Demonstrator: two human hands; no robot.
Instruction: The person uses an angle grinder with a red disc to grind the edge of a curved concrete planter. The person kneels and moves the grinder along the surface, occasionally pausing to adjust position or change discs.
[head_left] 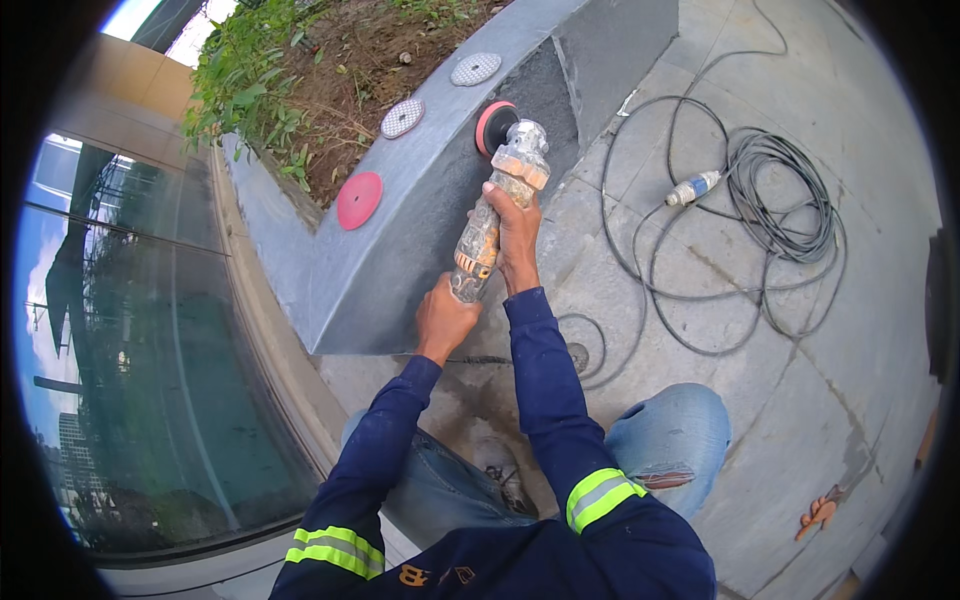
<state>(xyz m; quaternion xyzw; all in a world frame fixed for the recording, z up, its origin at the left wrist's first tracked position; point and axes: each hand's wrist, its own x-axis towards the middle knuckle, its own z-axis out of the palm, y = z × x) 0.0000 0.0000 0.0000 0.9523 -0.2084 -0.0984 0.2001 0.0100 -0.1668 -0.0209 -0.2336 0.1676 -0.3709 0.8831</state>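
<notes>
Both my hands hold a dusty orange and grey angle polisher (pixel 482 235). My left hand (pixel 446 320) is wrapped round its rear end, and my right hand (pixel 516 232) grips the body just behind the gear head. A red-rimmed pad (pixel 495 128) on the tool's head sits against the dark side face of the grey stone planter wall (pixel 430 210). On the wall's top lie a flat red disc (pixel 360 201) and two pale patterned polishing pads, one nearer (pixel 402 118) and one farther (pixel 476 69).
Soil and green plants (pixel 255 90) fill the planter. A coiled black cable (pixel 790 200) with a blue and white connector (pixel 693 188) lies on the paving at right, its loops reaching towards me. Glass panels (pixel 170 370) stand at left. An orange object (pixel 820 513) lies at lower right.
</notes>
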